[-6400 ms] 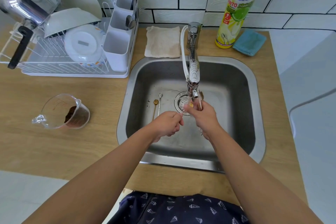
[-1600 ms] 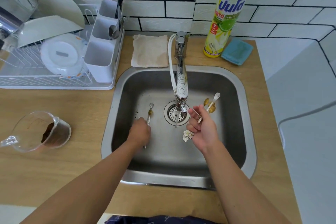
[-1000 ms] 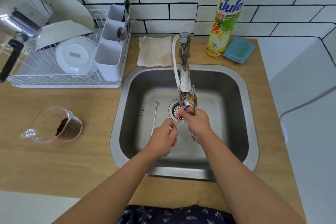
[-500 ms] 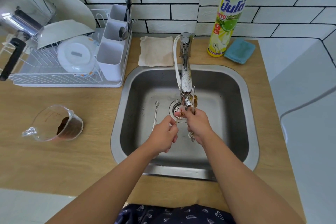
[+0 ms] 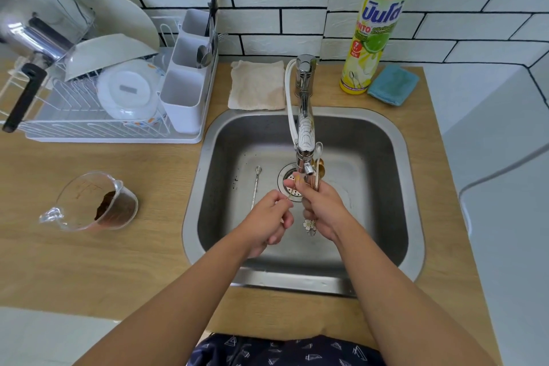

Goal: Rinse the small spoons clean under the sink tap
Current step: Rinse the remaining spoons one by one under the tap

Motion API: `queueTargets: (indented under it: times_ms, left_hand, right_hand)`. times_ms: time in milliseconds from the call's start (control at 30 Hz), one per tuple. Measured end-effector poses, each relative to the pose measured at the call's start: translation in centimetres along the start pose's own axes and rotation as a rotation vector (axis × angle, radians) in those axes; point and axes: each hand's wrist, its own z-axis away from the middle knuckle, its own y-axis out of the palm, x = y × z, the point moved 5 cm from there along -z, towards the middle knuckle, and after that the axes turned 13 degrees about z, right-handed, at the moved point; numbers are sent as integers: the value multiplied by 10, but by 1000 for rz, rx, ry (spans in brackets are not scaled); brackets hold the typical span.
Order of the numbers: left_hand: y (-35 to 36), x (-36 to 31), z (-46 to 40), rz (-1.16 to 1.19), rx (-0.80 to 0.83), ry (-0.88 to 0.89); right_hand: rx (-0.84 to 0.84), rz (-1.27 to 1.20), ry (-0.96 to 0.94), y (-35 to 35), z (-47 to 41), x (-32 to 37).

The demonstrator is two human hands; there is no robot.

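Both hands are over the steel sink (image 5: pixel 395 193), just below the tap's spout (image 5: pixel 306 163). My right hand (image 5: pixel 323 208) is shut on a bunch of small spoons (image 5: pixel 318 163); their bowls stick up beside the spout, and a flower-shaped handle end (image 5: pixel 309 224) shows below the fist. My left hand (image 5: pixel 267 220) pinches the thin handle of a gold spoon (image 5: pixel 292 187) whose bowl lies against my right thumb under the spout. One silver spoon (image 5: pixel 255 184) lies on the sink floor left of the drain (image 5: pixel 289 184).
A white dish rack (image 5: pixel 113 134) with bowls, a pot and a cutlery caddy stands at the back left. A glass measuring cup (image 5: pixel 89 202) with brown residue sits left of the sink. Behind the sink lie a beige cloth (image 5: pixel 257 85), a detergent bottle (image 5: pixel 374 30) and a blue sponge (image 5: pixel 392 85).
My left hand lifted the gold spoon off the sink floor and brought it under the tap against my right hand. My right hand moved its bunch of spoons in beside the spout.
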Motion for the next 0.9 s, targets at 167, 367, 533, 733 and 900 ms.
queueTargets:
  times_ms: [167,367,533,733,900]
  left_hand:
    - [3,-5,5,149,99,-43]
    - [-5,1,5,237,166,-126]
    - [-13,4,3,-123,63,-36]
    - [-11,0,3,-179,21,21]
    - [-9,-1,8,-73,72,1]
  right_hand:
    - [-46,-24,5,-6,0,7]
    - [-82,-40,15,-5,-2,4]
    - [-189,164,30,-9,-3,-1]
    - [-128,364,-161,2,7,3]
    - [-170,214,-56,-6,2,9]
